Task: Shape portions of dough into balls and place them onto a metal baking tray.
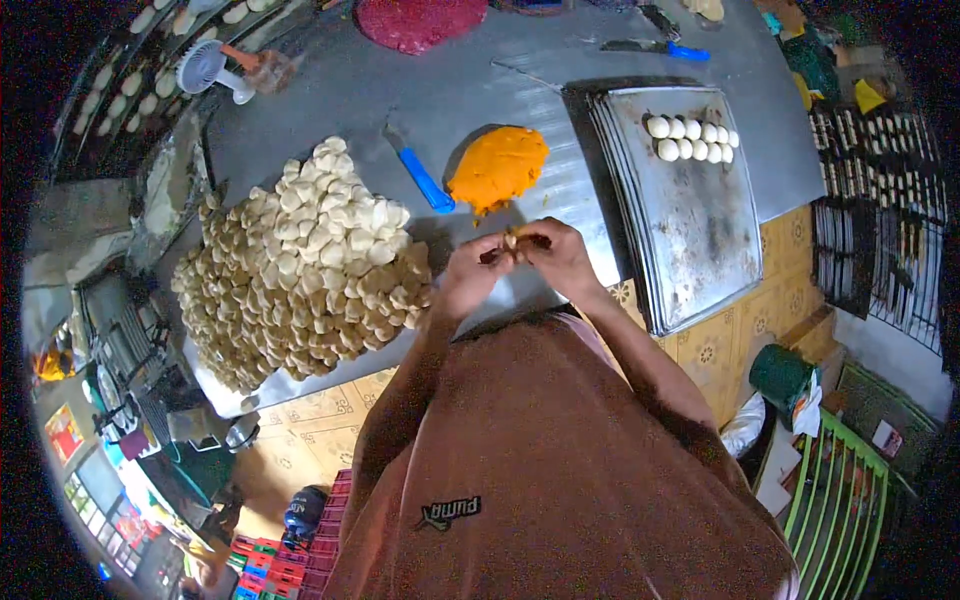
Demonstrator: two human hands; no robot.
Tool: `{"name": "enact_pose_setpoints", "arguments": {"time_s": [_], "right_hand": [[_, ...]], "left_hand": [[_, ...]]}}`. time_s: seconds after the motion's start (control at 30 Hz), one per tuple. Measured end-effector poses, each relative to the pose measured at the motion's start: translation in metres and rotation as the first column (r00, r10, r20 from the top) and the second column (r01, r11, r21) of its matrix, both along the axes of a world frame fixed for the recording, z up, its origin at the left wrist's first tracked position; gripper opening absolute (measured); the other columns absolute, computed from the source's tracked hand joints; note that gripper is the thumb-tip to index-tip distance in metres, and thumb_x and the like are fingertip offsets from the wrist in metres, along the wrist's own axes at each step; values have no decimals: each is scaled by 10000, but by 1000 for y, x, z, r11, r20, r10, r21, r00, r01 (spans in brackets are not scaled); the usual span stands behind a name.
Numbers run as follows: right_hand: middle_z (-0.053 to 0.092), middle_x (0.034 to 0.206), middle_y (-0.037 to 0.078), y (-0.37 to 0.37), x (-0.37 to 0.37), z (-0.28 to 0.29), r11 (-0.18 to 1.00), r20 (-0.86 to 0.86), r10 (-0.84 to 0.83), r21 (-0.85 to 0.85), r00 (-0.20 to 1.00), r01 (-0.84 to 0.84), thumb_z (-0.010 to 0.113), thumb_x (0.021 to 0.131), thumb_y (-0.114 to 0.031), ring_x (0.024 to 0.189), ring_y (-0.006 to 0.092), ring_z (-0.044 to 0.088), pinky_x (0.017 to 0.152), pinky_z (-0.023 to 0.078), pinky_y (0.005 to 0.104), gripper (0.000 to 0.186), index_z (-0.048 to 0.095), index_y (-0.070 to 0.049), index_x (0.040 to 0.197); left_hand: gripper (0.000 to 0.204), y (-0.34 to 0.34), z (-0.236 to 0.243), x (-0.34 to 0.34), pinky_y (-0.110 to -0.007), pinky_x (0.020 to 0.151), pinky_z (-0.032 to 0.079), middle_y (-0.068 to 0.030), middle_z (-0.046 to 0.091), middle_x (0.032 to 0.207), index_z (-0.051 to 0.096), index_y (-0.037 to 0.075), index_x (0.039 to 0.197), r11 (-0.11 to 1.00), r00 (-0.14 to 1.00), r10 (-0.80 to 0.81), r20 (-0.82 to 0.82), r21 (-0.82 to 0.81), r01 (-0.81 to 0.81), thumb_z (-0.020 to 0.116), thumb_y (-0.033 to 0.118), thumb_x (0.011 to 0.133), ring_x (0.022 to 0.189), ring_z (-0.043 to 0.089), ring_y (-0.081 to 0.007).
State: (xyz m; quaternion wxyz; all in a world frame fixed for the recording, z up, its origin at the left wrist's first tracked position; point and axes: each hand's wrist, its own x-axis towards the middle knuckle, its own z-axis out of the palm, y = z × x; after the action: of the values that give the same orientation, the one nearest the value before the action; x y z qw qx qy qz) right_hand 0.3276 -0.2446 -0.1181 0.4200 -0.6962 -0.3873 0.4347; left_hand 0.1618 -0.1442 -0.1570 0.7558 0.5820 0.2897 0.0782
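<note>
Close in front of my body, my left hand (470,278) and my right hand (562,262) meet with fingertips pinched on a small piece of dough (511,241). The fingers mostly hide it. Just beyond them on the metal table (400,95) lies a lump of orange filling (500,165). Left of the filling rests a spreading knife with a blue handle (426,181). A large heap of pale dough pieces (330,225) spreads beside my left hand. To the right, two rows of round dough balls (690,140) sit on the top tray of a stack of baking trays (700,220).
At the far edge lies a dark pink mass (420,22). A small white fan (208,72) stands far left, near racks of dough pieces (125,90). Another blue-handled tool (686,52) lies far right. Trays fill a rack (880,170) at the right. Red crates (275,570) are below left.
</note>
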Motion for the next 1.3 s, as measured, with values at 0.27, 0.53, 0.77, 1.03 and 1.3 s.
{"name": "enact_pose_setpoints", "arguments": {"time_s": [0.27, 0.53, 0.77, 1.03, 1.3], "right_hand": [[652, 966, 154, 12, 32, -6, 955, 318, 257, 58, 913, -289, 701, 782, 22, 843, 327, 660, 753, 539, 376, 237, 730, -22, 1013], [657, 865, 170, -5, 43, -46, 922, 382, 371, -43, 847, -385, 707, 800, -57, 869, 356, 663, 761, 531, 411, 119, 729, -25, 912], [692, 891, 206, -17, 39, -44, 975, 331, 219, -44, 918, -216, 703, 848, -132, 791, 360, 674, 739, 527, 404, 153, 731, -19, 947], [711, 860, 169, -28, 14, -49, 986, 141, 31, -164, 990, -8, 614, 861, -144, 763, 261, 687, 717, 536, 354, 184, 713, -25, 961], [636, 1192, 187, -22, 17, -35, 992, 198, -77, -79, 977, 94, 680, 880, -180, 986, 228, 649, 852, 522, 309, 331, 689, -20, 1170]], "left_hand": [[247, -23, -14, 17, -293, 788, 557, -26, 673, 971, 661, -29, 1142, 973, 977, 215, 0, -90, -215, 671, 96, 929, 883, 640, -116], [123, -36, -23, 21, -321, 670, 523, -104, 710, 825, 715, 27, 997, 978, 949, 203, -243, 101, -183, 639, 105, 941, 764, 687, -190], [329, -49, -44, 25, -412, 806, 542, -181, 695, 1046, 637, 79, 1244, 776, 980, 162, -115, 629, -54, 643, 159, 925, 946, 686, -323], [728, -77, -34, 14, -464, 858, 559, -135, 617, 1323, 322, 185, 1542, 654, 960, 179, -215, 755, 47, 675, 295, 915, 1082, 649, -377], [422, -31, -17, 28, -337, 825, 550, -118, 729, 1078, 629, 32, 1279, 823, 948, 294, -119, 536, -188, 733, 93, 874, 937, 694, -230]]}}
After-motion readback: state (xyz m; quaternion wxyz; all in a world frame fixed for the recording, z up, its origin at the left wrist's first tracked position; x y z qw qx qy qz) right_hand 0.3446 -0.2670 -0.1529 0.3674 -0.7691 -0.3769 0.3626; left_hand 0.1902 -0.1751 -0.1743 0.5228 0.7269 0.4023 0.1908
